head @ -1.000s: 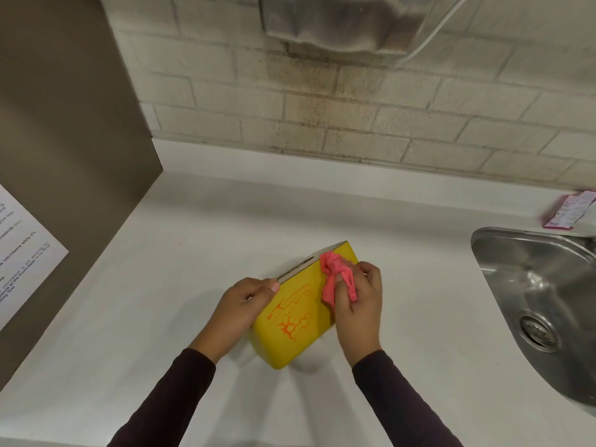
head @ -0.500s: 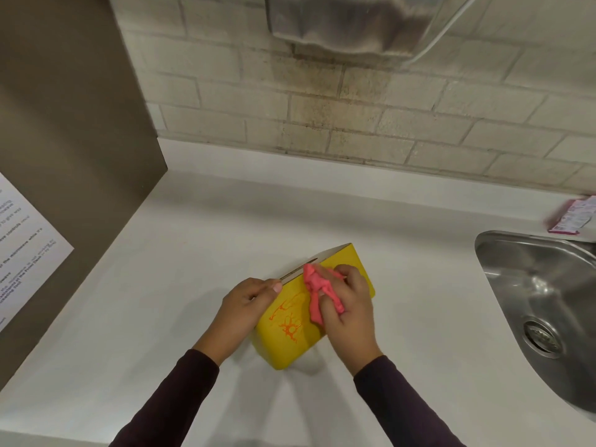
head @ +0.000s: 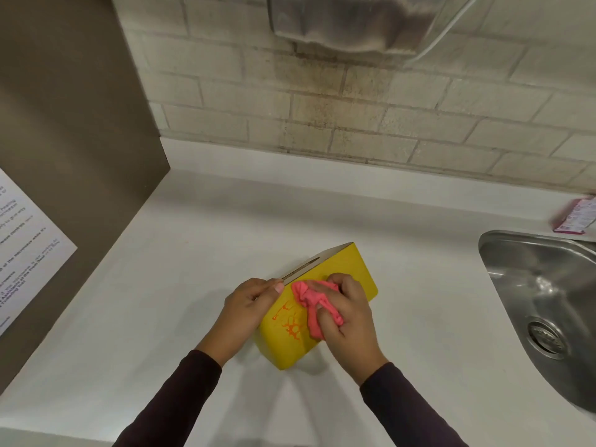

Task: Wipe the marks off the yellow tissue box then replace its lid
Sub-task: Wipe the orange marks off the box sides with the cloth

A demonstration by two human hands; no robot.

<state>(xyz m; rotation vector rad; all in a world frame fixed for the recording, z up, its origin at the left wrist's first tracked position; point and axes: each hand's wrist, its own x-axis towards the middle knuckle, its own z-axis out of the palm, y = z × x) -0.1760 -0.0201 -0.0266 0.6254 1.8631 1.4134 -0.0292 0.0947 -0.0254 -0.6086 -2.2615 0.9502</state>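
In the head view, the yellow tissue box (head: 350, 267) lies on its side on the white bench (head: 161, 285), a little below the middle of the frame, with the steel sink (head: 532, 285) well apart at the right edge. My left hand (head: 248, 304) steadies the box from the left, its fingers curled over the upper-left edge and the thumb lying along it. My right hand (head: 350, 317) has its fingers bunched tight round a pink cloth (head: 311, 296), which presses on the box's upturned yellow side. Orange marks (head: 292, 325) show plainly on that side, just lower left of the cloth, so I judge the wiping is under way but far from finished. The yellow to the upper right of my hand looks clean. A pale slotted panel (head: 309, 263) runs along the box's upper-left face. I cannot tell whether that is the lid already seated or only part of the box, and I see no loose lid anywhere on the bench. Left to do, as I read it: clear the remaining orange, then see to the lid.
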